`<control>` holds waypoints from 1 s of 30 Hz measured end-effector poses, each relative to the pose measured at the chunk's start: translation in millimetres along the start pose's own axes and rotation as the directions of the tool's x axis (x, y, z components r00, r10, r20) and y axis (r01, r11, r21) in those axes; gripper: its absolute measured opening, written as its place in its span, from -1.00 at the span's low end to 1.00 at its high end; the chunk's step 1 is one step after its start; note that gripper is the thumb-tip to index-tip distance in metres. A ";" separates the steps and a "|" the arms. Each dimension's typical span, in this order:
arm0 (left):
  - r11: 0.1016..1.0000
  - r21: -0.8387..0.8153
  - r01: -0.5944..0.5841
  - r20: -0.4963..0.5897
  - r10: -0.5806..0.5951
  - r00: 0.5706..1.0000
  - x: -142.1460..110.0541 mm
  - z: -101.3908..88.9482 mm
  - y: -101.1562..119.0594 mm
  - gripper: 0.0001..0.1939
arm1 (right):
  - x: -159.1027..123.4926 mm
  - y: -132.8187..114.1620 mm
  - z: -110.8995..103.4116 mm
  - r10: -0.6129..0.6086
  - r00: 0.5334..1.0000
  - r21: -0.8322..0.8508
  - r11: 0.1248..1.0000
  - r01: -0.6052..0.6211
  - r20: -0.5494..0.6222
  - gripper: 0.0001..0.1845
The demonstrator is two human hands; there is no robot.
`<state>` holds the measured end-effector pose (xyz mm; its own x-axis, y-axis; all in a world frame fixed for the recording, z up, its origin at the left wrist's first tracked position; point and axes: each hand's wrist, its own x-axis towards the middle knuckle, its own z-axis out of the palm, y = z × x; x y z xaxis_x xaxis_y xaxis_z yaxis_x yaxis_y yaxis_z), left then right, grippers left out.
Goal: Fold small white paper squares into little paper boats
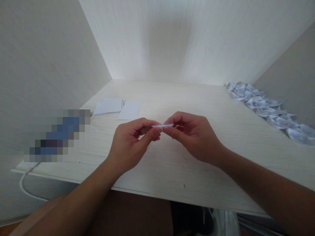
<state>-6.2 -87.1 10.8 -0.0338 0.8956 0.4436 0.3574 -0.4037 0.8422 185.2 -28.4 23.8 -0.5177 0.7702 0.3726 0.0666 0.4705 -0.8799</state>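
Observation:
A small white paper piece [162,125], seen nearly edge-on, is held between both hands just above the pale wooden desk [187,98]. My left hand [130,144] pinches its left end with fingers curled. Its right end is pinched by my right hand [194,136], thumb and fingers pressed together. The two hands almost touch at the fingertips over the middle of the desk.
Flat white paper sheets [115,107] lie at the back left of the desk. A long heap of folded white paper shapes [270,109] runs along the right side. Walls enclose the desk on three sides. A blurred patch [56,136] covers the left edge; a white cable [27,188] hangs below.

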 end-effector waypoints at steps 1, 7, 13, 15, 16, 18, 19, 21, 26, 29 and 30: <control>0.998 -0.034 0.054 -0.002 -0.054 0.999 0.1 0.9 1.4 -0.91 | 0.3 -0.6 0.5 0.056 0.998 0.060 0.997 -0.056 0.012 -0.76; 0.961 -0.154 0.231 0.019 -0.231 0.973 5.1 4.0 10.4 -0.91 | 1.6 -2.8 2.8 0.199 0.979 0.243 0.949 -0.202 0.037 -0.69; 0.932 -0.238 0.275 0.049 -0.272 0.961 6.8 4.4 11.6 -0.95 | 1.7 -3.0 3.3 0.195 0.980 0.275 0.941 -0.197 0.036 -0.73; 0.929 -0.243 0.279 0.061 -0.273 0.960 6.4 4.1 11.9 -0.94 | 1.7 -3.1 2.9 0.183 0.983 0.249 0.951 -0.183 0.023 -0.75; 0.928 -0.242 0.282 0.068 -0.274 0.959 6.3 3.9 12.1 -0.94 | 1.7 -2.9 2.7 0.176 0.984 0.228 0.958 -0.176 0.017 -0.75; 0.925 -0.246 0.289 0.080 -0.278 0.957 6.2 3.4 12.5 -0.93 | 1.4 -1.9 2.3 0.159 0.987 0.184 0.970 -0.157 0.004 -0.74; 0.923 -0.250 0.292 0.085 -0.279 0.957 6.3 3.2 12.5 -0.93 | 1.1 -1.3 2.2 0.149 0.989 0.164 0.975 -0.147 -0.003 -0.74; 0.916 -0.267 0.299 0.095 -0.284 0.954 6.7 2.8 12.1 -0.94 | 0.6 0.1 2.1 0.131 0.991 0.131 0.983 -0.127 -0.019 -0.74; 0.890 -0.309 0.335 0.137 -0.307 0.942 7.8 2.3 8.7 -0.93 | -0.9 0.7 2.1 0.091 0.995 0.030 0.996 -0.089 -0.042 -0.75; 0.883 -0.316 0.346 0.161 -0.309 0.937 7.8 1.7 6.3 -0.91 | -1.6 -1.0 1.7 0.082 0.996 -0.005 0.997 -0.082 -0.035 -0.75; 0.886 -0.307 0.348 0.165 -0.311 0.936 7.6 1.3 5.9 -0.89 | -1.9 -1.7 1.6 0.088 0.996 -0.005 0.996 -0.088 -0.028 -0.75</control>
<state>-3.1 -82.4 18.7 0.0115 0.9946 0.1031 0.0182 -0.1033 0.9945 184.7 -31.4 24.2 -0.4857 0.8203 0.3019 0.1159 0.4028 -0.9079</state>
